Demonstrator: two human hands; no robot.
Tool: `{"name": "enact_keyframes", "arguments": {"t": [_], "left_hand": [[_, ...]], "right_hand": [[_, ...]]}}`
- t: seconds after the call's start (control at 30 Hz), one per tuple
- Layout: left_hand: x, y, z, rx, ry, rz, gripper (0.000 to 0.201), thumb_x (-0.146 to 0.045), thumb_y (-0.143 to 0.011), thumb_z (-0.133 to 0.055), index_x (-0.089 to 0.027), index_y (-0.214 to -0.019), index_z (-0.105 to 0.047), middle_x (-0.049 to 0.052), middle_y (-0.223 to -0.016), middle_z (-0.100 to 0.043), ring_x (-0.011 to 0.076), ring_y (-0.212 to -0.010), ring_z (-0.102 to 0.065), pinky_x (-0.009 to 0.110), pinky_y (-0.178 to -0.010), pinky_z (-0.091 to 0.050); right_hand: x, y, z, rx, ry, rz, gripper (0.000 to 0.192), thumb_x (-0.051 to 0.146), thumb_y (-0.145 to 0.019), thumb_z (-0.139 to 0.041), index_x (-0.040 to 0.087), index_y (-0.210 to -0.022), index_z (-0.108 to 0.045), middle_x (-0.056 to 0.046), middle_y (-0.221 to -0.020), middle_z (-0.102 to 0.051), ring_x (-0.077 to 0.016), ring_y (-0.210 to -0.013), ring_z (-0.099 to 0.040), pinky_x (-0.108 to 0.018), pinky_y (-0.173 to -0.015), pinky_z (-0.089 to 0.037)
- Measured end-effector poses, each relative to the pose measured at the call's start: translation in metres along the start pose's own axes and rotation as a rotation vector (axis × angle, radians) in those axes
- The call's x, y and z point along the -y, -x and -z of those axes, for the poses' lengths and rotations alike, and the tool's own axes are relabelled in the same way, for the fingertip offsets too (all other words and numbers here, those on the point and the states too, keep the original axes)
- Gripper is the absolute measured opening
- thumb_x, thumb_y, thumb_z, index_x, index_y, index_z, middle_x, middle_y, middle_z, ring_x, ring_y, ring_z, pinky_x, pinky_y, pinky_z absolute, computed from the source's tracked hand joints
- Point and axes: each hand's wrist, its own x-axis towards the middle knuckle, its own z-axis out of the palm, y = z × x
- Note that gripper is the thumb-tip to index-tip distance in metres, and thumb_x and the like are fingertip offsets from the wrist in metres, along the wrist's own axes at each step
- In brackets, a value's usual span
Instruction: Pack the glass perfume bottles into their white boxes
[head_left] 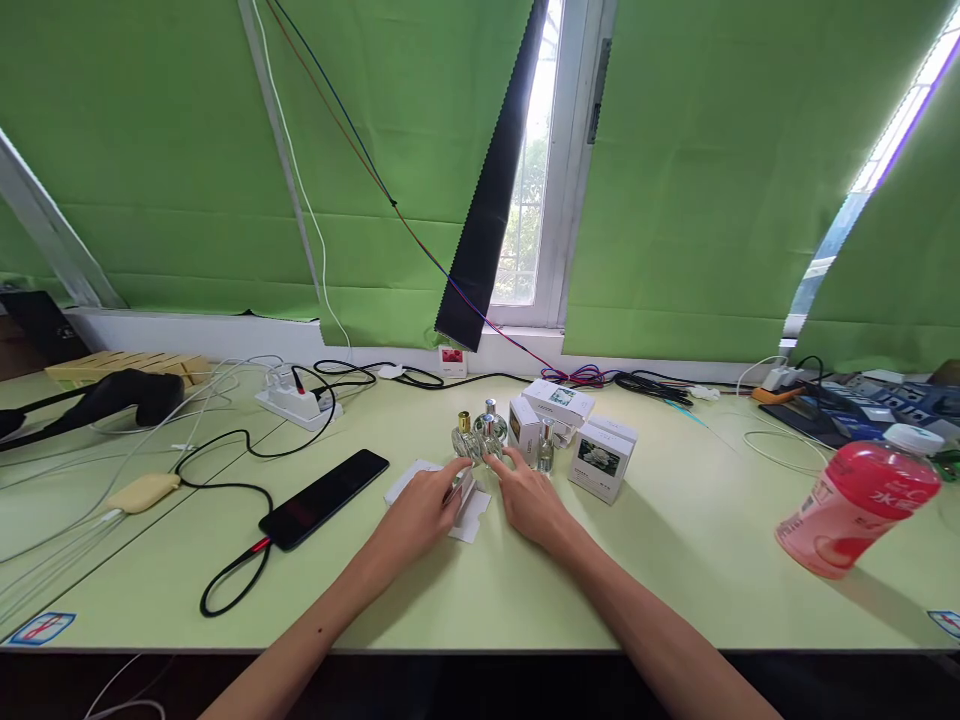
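Observation:
My left hand (424,510) rests on a small white card or flattened box (466,512) on the pale green table (675,560), its fingers touching the card's edge. My right hand (529,497) lies beside it, fingers spread, fingertips near a cluster of small glass perfume bottles (480,436) with gold and silver caps. Another slim bottle (545,447) stands just past my right hand. Three white perfume boxes (602,458) stand behind and to the right.
A black phone (324,497) on a charging cable lies to the left, near a white power strip (298,402). A pink drink bottle (859,510) stands at the right. Cables, a black device (120,395) and electronics (877,398) line the back edge.

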Motion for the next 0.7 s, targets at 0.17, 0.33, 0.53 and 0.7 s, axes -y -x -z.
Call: {"name": "enact_keyframes", "arguments": {"t": [0.17, 0.33, 0.53, 0.7], "left_hand": [[-0.001, -0.004, 0.003, 0.051, 0.047, -0.087, 0.044, -0.026, -0.096, -0.039, -0.023, -0.132, -0.065, -0.001, -0.066, -0.066, 0.0183, -0.067, -0.06, 0.027, -0.069, -0.043], [0.006, -0.008, 0.007, 0.148, 0.099, -0.166, 0.042, -0.021, -0.092, -0.04, -0.022, -0.116, -0.074, 0.003, -0.092, -0.075, 0.0174, -0.079, -0.065, 0.027, -0.075, -0.045], [0.015, -0.012, 0.013, 0.237, 0.065, -0.183, 0.034, -0.037, -0.087, -0.062, -0.025, -0.117, -0.072, 0.002, -0.092, -0.064, 0.0179, -0.08, -0.059, 0.027, -0.073, -0.043], [0.02, -0.021, 0.02, 0.316, 0.115, -0.173, 0.038, -0.045, -0.079, -0.073, -0.027, -0.113, -0.074, 0.003, -0.103, -0.054, 0.0166, -0.081, -0.056, 0.026, -0.071, -0.043]], "right_hand": [[0.006, 0.002, 0.005, -0.006, 0.07, 0.025, 0.065, 0.004, -0.087, -0.042, 0.03, -0.147, -0.047, -0.013, -0.149, -0.049, -0.0188, -0.082, -0.07, -0.03, -0.072, -0.051], [0.007, 0.001, 0.005, 0.005, 0.069, 0.044, 0.068, 0.003, -0.086, -0.042, 0.032, -0.147, -0.046, -0.013, -0.141, -0.052, -0.0183, -0.077, -0.069, -0.03, -0.07, -0.049], [0.007, -0.005, 0.004, 0.047, 0.101, 0.032, 0.073, 0.004, -0.088, -0.039, 0.036, -0.154, -0.039, -0.016, -0.146, -0.048, -0.022, -0.08, -0.069, -0.035, -0.075, -0.05], [0.009, -0.006, 0.007, 0.053, 0.114, 0.025, 0.071, 0.004, -0.087, -0.04, 0.034, -0.151, -0.043, -0.015, -0.145, -0.051, -0.0214, -0.083, -0.068, -0.034, -0.076, -0.05]]}}
